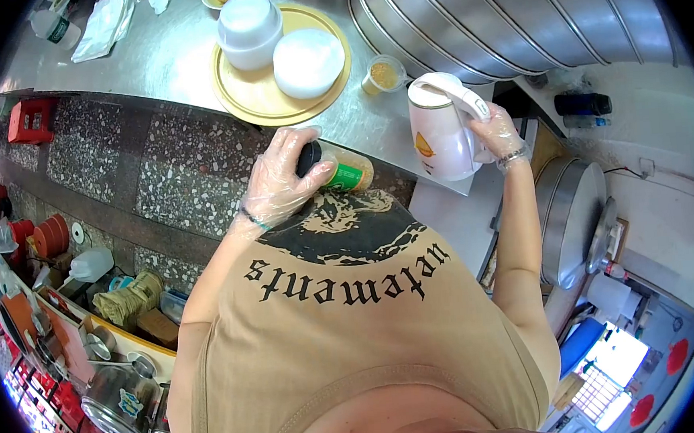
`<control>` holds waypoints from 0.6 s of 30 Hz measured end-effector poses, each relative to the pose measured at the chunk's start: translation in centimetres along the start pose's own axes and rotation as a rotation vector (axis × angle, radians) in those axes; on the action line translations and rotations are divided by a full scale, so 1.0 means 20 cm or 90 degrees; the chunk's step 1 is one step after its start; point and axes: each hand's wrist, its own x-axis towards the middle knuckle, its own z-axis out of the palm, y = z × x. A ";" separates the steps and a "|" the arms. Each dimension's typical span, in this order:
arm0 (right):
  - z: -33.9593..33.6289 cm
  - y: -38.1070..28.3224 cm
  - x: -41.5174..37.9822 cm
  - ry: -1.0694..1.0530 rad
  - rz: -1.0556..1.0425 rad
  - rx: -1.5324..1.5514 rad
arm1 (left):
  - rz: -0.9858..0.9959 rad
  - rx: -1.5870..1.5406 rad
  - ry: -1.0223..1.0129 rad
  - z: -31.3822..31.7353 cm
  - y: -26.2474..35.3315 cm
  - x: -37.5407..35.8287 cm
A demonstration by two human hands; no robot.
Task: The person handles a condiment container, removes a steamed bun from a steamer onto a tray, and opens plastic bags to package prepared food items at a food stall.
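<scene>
My left hand [286, 176], in a clear plastic glove, has its fingers around the black lid of a clear jar [350, 173] with a green label. The jar is tilted on its side close in front of my shirt. My right hand [499, 134], also gloved, grips the handle of a white electric kettle [439, 133] with an orange mark, over the counter's right corner. Just left of the kettle stands a clear plastic cup [384, 75] with yellow-brown contents. A round yellow board [235, 95] carries a stack of white bowls [250, 32] and a white rounded bowl [309, 63].
Large stacked metal steamers [502, 16] fill the back right of the steel counter [168, 80]. At the back left lie white plastic bags [102, 26] and a bottle [55, 29]. A metal pot [566, 221] stands right of my arm; a red crate [32, 122] sits on the floor.
</scene>
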 end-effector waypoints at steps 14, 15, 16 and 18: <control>-0.01 0.01 0.02 0.014 -0.026 -0.013 | -0.016 -0.022 -0.008 -0.01 0.00 0.00; -0.01 0.00 0.01 0.015 -0.015 -0.019 | -0.018 -0.025 -0.009 -0.01 0.00 0.00; -0.01 -0.01 0.01 0.016 -0.004 -0.024 | -0.018 -0.025 -0.009 -0.01 0.00 0.00; -0.02 0.00 0.02 0.016 -0.007 -0.031 | -0.020 -0.028 -0.012 -0.01 0.00 0.00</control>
